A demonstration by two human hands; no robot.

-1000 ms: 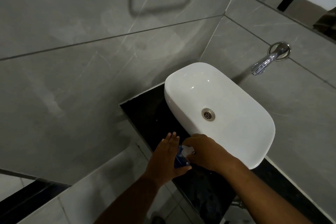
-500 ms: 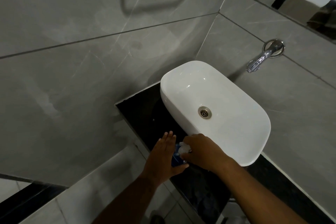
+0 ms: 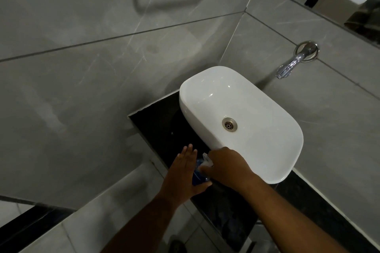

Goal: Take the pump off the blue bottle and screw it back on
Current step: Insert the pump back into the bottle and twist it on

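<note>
While I watch through the head camera, I see the small blue translucent plastic bottle (image 3: 197, 176) standing at the front edge of the black polished stone counter (image 3: 164, 127), just beside the near left side of the white oval ceramic basin (image 3: 267, 150). Its long axis is close to upright, so I look almost straight down on its top, and most of its body is hidden between the two hands. The white plastic pump (image 3: 206, 161) sits at the top of the bottle, and its nozzle points away from me, toward the back of the counter.

My left hand (image 3: 185, 174) grasps the bottle from the left side: the thumb presses the near side of the bottle, while the four fingers (image 3: 188, 153) are stretched out straight along the far side. My right hand (image 3: 228, 168) covers the pump from the right, with its fingers curled down around the pump collar. I cannot tell if the pump is fully screwed on or already loose.

A chrome wall tap (image 3: 292, 63) sticks out from the grey tiled wall (image 3: 82, 68) behind the basin.
</note>
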